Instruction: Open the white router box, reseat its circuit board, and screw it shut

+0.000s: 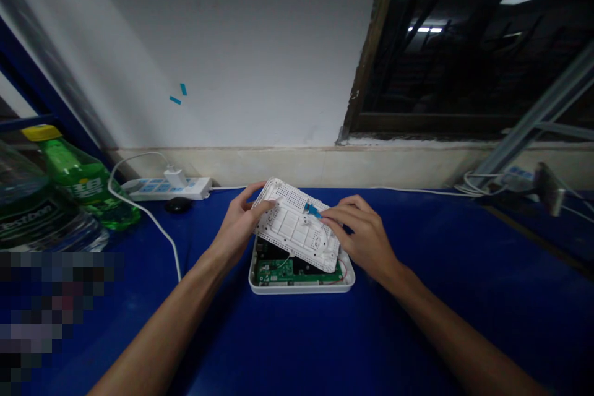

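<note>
A white perforated cover (297,229) is tilted above a white casing (301,289), its lower right corner over the casing's right part. My left hand (241,216) grips the cover's upper left corner, thumb on the inner face. At the cover's upper right edge, my right hand (362,229) pinches a small blue piece (312,210) against or just over the cover; whether it is stuck there I cannot tell. Inside the casing a green circuit board (273,271) shows, with thin white and red wires. The cover hides the casing's back part.
Two bottles, one green with a yellow cap (78,173), stand at the left. Behind them lie a white power strip (199,188) with a plugged-in adapter and a black mouse (178,205). A white cable (162,229) hangs nearby. A metal frame (524,124) rises at the right.
</note>
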Tool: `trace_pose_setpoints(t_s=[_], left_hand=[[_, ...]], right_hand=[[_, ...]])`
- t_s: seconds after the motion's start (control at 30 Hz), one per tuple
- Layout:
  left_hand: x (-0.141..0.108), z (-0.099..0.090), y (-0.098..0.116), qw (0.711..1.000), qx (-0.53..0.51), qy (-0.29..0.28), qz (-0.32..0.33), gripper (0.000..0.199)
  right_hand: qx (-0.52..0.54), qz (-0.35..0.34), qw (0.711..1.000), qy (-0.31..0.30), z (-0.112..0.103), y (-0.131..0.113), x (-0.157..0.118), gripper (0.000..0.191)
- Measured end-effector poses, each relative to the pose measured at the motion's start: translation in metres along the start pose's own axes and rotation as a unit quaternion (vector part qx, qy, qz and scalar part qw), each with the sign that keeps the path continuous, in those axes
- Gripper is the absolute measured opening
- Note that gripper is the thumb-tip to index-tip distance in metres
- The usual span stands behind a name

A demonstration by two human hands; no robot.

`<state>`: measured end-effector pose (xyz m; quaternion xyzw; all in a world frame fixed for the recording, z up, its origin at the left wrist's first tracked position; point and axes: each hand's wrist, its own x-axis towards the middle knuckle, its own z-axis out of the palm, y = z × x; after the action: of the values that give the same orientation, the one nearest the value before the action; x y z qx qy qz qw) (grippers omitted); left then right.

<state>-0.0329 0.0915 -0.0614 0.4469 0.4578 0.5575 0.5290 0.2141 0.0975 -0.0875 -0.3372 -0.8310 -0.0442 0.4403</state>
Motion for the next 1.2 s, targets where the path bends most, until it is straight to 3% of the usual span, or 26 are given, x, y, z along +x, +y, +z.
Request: trace_pose_setpoints(t_s=[0.37,0.77,1.0,1.2], left_hand=[[0.002,-0.003,0.003,1.0,-0.016,-0.011,-0.025,0.058],[0.001,-0.002,-0.001,0.998,0.004,-0.027,-0.049,0.048],[0.005,-0.001,-0.008,0.999,-0.014,0.018,-0.044,0.049],[0.008,-0.004,-0.005,0.998,-0.015,0.031,-0.048,0.052]], right_hand=[[0.055,-0.007,0.998,0.008,0.0,-0.002,0.001,0.008],[0.109,0.047,0.993,0.012,0.007,-0.009,0.005,0.012],[0.132,0.075,0.988,-0.003,0.008,0.003,0.002,0.007],[0.111,0.075,0.991,-0.02,0.005,0.014,-0.001,0.016]])
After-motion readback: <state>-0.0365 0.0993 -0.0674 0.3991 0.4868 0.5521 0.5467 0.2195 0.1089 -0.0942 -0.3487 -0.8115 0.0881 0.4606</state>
